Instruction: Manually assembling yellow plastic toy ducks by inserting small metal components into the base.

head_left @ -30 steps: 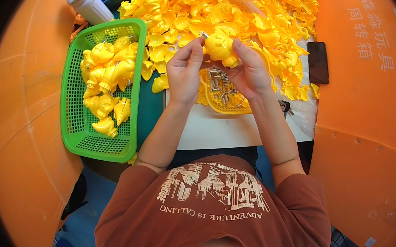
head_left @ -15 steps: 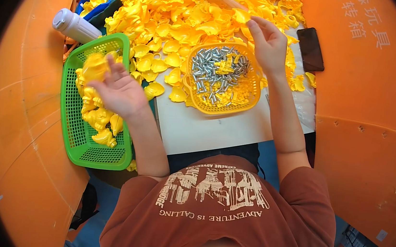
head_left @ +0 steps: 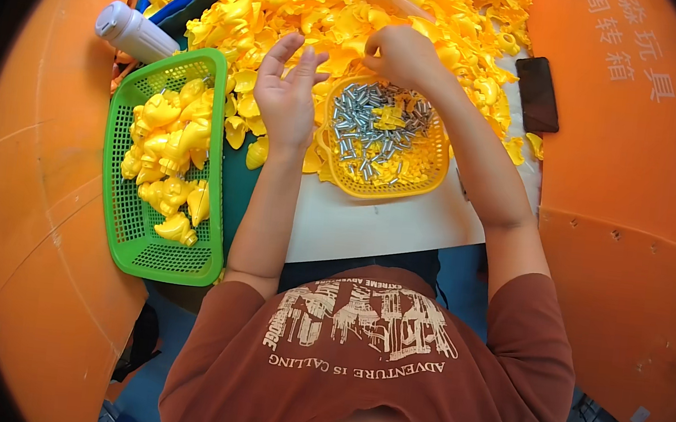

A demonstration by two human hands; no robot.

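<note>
My left hand (head_left: 285,106) is raised over the near edge of the yellow pile, between the green basket and the yellow basket. Its fingers are apart and no held part shows in it. At the far rim of the yellow basket (head_left: 381,189) is my right hand (head_left: 408,58), its fingers curled inward above the pile; anything in them is hidden. That basket holds silver metal cylinders (head_left: 356,118) and small yellow plastic bits (head_left: 409,165). Curved yellow plastic shells (head_left: 294,0) are heaped beyond both hands. Rounded yellow plastic pieces (head_left: 169,131) lie in the green basket (head_left: 153,262).
A white bottle (head_left: 136,32) lies tilted behind the green basket. Past it stands a blue bin (head_left: 166,7) with yellow parts. A dark phone-like slab (head_left: 537,93) rests at the right. Orange panels (head_left: 626,216) wall in both sides. A white sheet (head_left: 352,233) covers the table's front.
My left hand has left the green basket and swung right to the pile; the blurred yellow piece at its fingers is gone from it. My right hand has moved left and lower, its fingers curling.
</note>
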